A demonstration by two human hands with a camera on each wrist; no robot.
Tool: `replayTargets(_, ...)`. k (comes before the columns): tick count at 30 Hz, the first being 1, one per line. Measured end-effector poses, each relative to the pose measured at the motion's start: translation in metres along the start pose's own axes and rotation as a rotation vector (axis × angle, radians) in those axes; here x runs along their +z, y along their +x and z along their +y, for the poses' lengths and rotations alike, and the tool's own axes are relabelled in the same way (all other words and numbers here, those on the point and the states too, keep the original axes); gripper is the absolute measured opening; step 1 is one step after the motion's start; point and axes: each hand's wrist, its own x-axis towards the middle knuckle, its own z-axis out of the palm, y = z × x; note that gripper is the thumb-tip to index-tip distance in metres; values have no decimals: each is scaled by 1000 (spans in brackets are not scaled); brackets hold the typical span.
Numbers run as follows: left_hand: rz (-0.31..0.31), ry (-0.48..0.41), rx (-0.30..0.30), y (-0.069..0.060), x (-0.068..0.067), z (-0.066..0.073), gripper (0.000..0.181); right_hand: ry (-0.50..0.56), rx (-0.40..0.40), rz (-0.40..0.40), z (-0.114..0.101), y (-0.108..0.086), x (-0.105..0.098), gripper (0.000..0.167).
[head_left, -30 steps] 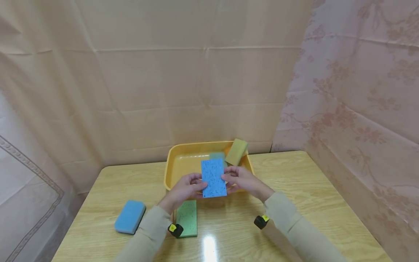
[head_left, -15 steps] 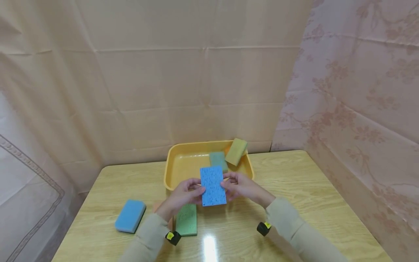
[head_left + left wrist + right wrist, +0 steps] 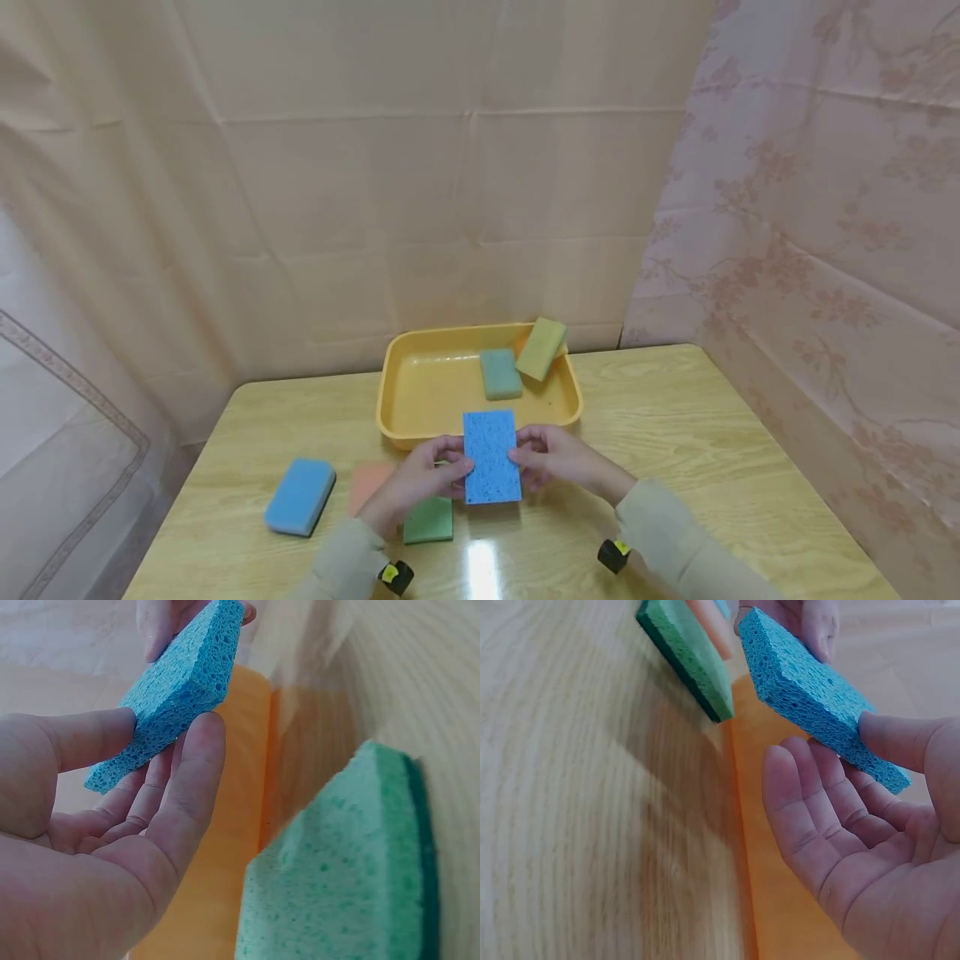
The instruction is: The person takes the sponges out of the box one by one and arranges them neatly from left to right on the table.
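evidently, left hand (image 3: 429,477) and right hand (image 3: 561,462) pinched a blue sponge (image 3: 492,454) aloft from nine and three o'clock, release likely needing loosening.

The held sponge (image 3: 492,457) is bright blue with darker flecks; the green sponge (image 3: 322,877) is mint over a deep-green base (image 3: 425,859). The tray (image 3: 427,387) is yellow, the counter (image 3: 675,433) honey-toned woodgrain, the side curtain (image 3: 810,192) pinkish with rosy floral sprays
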Motion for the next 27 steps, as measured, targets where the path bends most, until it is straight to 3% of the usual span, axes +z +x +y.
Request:
replayTargets(12, 40, 103, -32, -6, 9, -15, 45, -104, 10, -15, 9, -4, 6, 28)
replayTargets(27, 59, 214, -23, -13, 5, -22, 41, -130, 0, -42, 17, 2, 15, 23)
